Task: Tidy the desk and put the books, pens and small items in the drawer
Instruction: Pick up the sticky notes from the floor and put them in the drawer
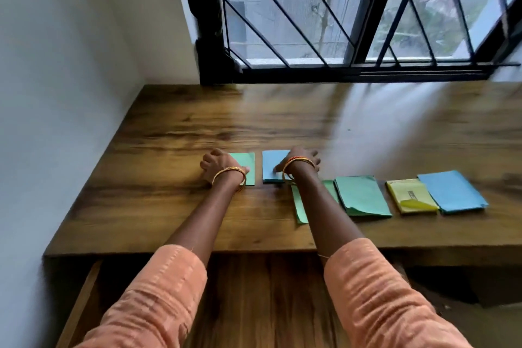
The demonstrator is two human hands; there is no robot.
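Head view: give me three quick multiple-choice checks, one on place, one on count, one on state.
1. The left hand rests on:
A. a green pad
B. a yellow pad
C. bare wood

2. Blue pads on the desk:
A. one
B. two
C. four

3. The drawer under the desk is:
A. shut
B. pulled out
C. removed

Answers:
1 A, its fingers lie on the green pad's left edge.
2 B, one under the right hand, one far right.
3 B, its wooden floor shows below the desk edge.
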